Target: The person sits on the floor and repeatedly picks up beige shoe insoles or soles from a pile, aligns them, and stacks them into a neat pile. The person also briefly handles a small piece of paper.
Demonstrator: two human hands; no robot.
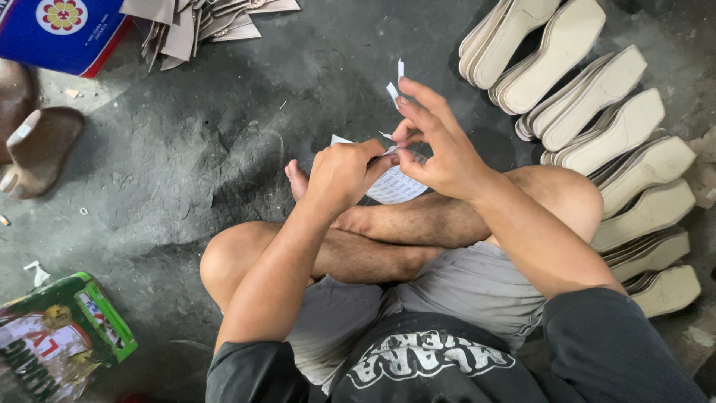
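Head view looks down on the left hand (344, 173), closed in a loose fist around the near edge of a white printed sheet of small paper labels (395, 186), which lies in the air just above the person's crossed bare legs. Right hand (436, 142) meets it from the other side, thumb and forefinger pinched on the sheet's top edge while the other fingers fan out; a small white paper strip (393, 91) sticks up by the fingertips. Beyond the hands lies the dark grey concrete floor (224, 127). To the right, cream-coloured shoe soles (597, 97) lie in overlapping rows. At upper left sit a blue cardboard box (60, 33) and a pile of tan cut pieces (201, 22); a green printed carton (60, 336) lies at lower left.
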